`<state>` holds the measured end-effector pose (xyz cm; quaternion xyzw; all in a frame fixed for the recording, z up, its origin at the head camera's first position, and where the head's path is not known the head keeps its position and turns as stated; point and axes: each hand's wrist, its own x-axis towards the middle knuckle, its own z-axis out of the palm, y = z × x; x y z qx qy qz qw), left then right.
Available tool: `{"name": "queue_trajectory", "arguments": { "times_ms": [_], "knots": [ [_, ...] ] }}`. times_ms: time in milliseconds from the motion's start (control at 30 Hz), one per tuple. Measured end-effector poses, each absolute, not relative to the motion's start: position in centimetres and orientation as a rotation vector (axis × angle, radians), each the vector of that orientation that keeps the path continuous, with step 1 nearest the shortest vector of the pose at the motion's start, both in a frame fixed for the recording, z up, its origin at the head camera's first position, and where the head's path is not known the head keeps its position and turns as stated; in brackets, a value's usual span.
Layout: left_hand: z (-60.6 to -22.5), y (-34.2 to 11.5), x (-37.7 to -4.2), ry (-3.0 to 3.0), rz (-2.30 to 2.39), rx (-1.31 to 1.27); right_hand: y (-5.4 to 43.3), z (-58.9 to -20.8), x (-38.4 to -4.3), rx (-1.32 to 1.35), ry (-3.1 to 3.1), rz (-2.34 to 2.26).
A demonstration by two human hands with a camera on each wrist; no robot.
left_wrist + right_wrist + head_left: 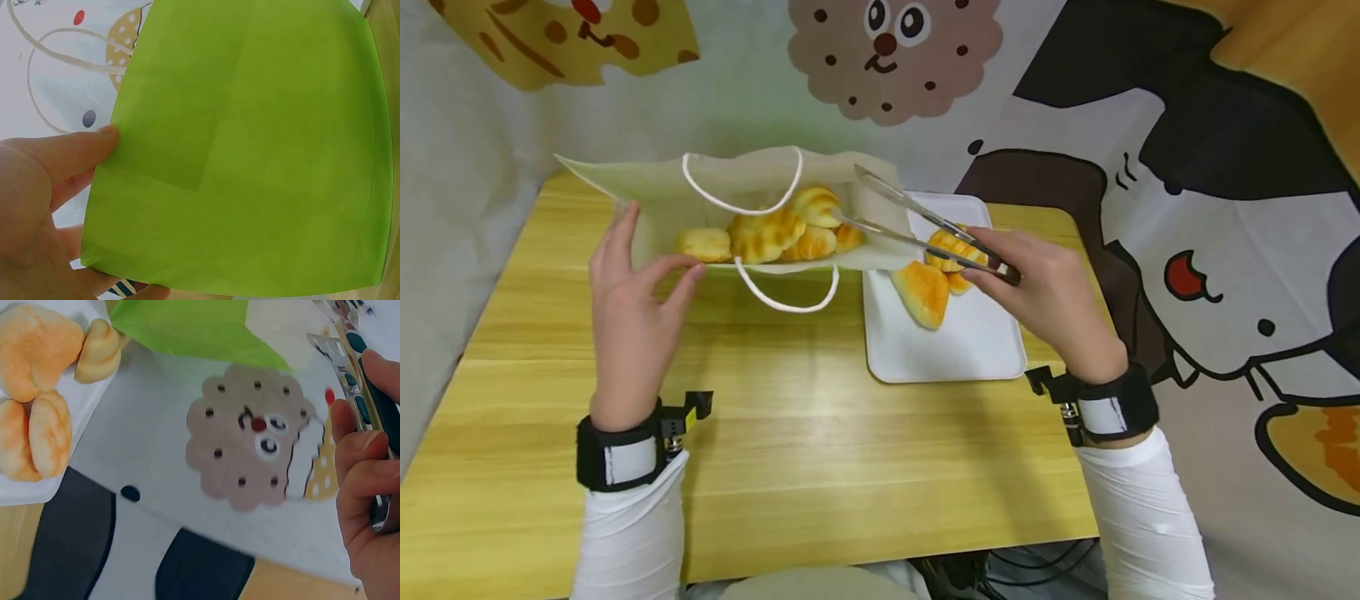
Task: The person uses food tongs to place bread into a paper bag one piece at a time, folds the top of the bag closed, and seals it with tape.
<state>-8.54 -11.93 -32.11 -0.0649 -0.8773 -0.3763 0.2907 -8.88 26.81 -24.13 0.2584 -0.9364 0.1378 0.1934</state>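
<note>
A green paper bag [250,156] with white rope handles stands at the back of the table, its pale inside showing in the head view. Several bread pieces [767,235] lie within it. My left hand [632,317] holds the bag's near rim at the left, thumb and fingers about the edge. In my right hand [1037,287] is a pair of metal tongs [928,214] with dark grips. Their tips are spread over the right end of the bag, with no bread visibly between them. Beside the bag, several more breads [922,293] sit on a white tray [947,354].
The wooden table [790,475] carries the bag and tray. Behind it hangs a cloth printed with cartoons [895,75]. Dark cables [1037,571] show below the front edge. Each wrist wears a black strap [632,454] with a small mount.
</note>
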Motion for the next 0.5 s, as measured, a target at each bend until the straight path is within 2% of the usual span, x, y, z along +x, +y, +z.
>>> {"name": "queue_trajectory", "arguments": {
  "times_ms": [233,500],
  "knots": [
    [-32.0,-11.6,-8.6,-2.359,-1.01,-0.129,30.3,-25.7,-7.2,0.345,-2.566,0.673],
    [-32.0,-11.1,-8.5,-2.344,-1.012,-0.12,33.1,-30.1,-5.3,-0.011,-2.581,0.878]
  ]
}}
